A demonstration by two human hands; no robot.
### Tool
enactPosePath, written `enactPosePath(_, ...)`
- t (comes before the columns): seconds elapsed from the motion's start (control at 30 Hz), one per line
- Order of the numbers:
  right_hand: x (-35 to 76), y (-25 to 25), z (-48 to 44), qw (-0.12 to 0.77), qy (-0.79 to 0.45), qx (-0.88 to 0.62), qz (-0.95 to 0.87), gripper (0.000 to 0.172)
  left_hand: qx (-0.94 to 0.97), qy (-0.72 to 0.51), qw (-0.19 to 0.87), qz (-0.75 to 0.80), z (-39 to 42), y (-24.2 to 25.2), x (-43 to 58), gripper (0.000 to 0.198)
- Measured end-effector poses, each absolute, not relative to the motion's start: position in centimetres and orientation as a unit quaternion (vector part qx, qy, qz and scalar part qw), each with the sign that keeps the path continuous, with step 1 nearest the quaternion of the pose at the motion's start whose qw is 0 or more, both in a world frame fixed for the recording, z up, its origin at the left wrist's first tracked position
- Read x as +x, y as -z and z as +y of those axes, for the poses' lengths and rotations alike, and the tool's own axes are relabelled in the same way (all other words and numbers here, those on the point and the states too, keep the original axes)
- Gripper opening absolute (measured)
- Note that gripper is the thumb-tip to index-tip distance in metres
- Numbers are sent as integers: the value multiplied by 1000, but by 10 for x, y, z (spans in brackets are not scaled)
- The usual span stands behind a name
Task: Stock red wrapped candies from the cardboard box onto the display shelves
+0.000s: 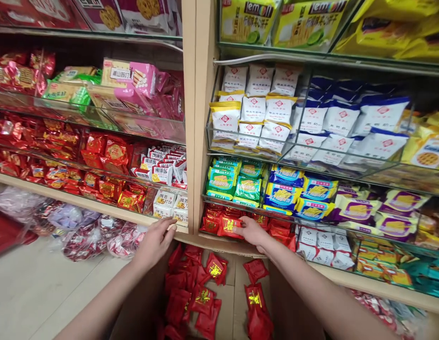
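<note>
My right hand [253, 231] reaches to the bottom right shelf. Its thumb and fingers grip a red snack packet [229, 227] with gold print, at the front of a compartment of similar red packets [280, 231]. My left hand [156, 242] rests at the front edge of the left shelf, fingers stretched out, just in front of small white packets [165, 203]. Nothing shows in its grasp. Below and between my arms stands a cardboard box [233, 295] with several red packets [202, 299] lying loose in it, in two groups.
A wooden upright [195, 118] divides the two shelf units. Clear plastic fronts [248, 141] edge the compartments of wrapped biscuits. Green packets [248, 189] sit directly above the red ones. Bagged packets [85, 238] lie on the tiled floor [31, 283] at the left.
</note>
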State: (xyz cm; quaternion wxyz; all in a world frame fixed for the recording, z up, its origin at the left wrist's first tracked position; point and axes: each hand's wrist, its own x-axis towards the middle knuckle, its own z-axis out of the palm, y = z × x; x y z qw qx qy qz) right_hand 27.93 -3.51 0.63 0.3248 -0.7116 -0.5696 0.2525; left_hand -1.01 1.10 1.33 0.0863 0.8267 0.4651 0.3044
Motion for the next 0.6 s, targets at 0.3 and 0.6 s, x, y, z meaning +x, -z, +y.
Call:
enactPosePath(0.3,268,36,31,91,90,-741,-659,32,820,-258,84,504,-4,-11,-8,31)
enactPosePath(0.6,280,55,89,-81,937,58,-334,31,827,-236,53,507,-5,-8,-9,27)
